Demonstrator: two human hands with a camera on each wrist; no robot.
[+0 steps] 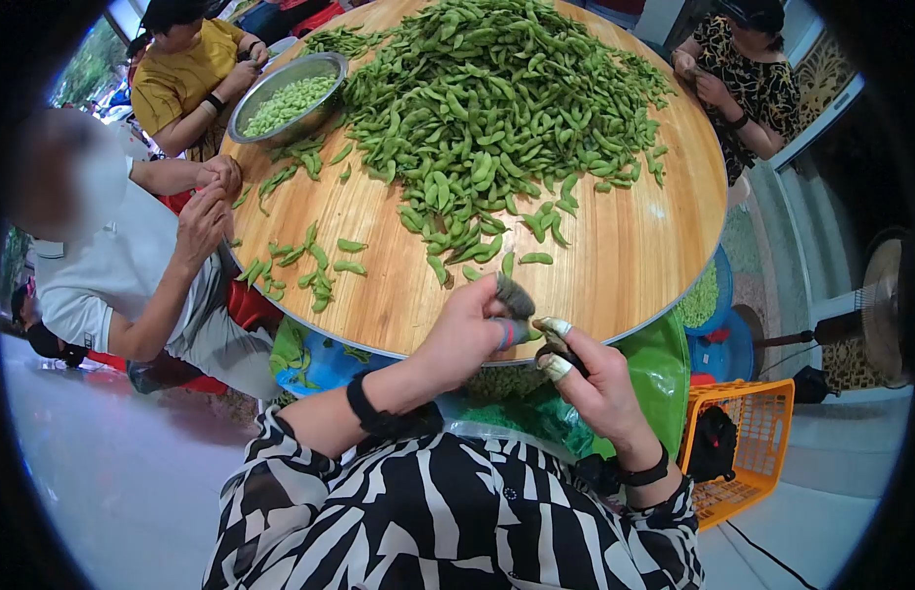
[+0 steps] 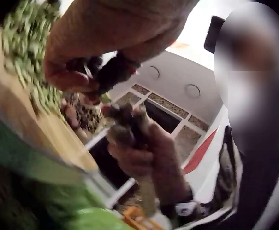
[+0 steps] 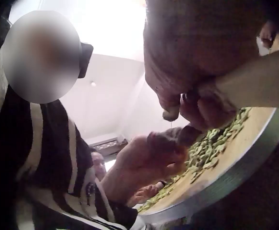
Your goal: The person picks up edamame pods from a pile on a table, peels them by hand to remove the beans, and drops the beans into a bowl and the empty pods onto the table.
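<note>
Over the near edge of the round wooden table (image 1: 379,305), my left hand (image 1: 472,324), with dark wraps on its fingers, pinches a green pod (image 1: 528,336). Just to its right is my right hand (image 1: 595,379), thumb and forefinger wrapped in pale tape and bent towards the pod; a dark thing lies between them, too small to identify. In the left wrist view the left hand (image 2: 89,52) and right hand (image 2: 139,148) face each other closely. The right wrist view has the right hand (image 3: 197,62) above the left hand (image 3: 144,163). A large heap of pods (image 1: 497,108) covers the table's middle.
A metal bowl of shelled beans (image 1: 290,98) stands at the table's back left, with loose pods (image 1: 320,261) nearer. People sit at the left and back right. Below the edge are green plastic (image 1: 659,369), blue tubs (image 1: 723,344) and an orange crate (image 1: 767,433); a fan (image 1: 882,313) stands right.
</note>
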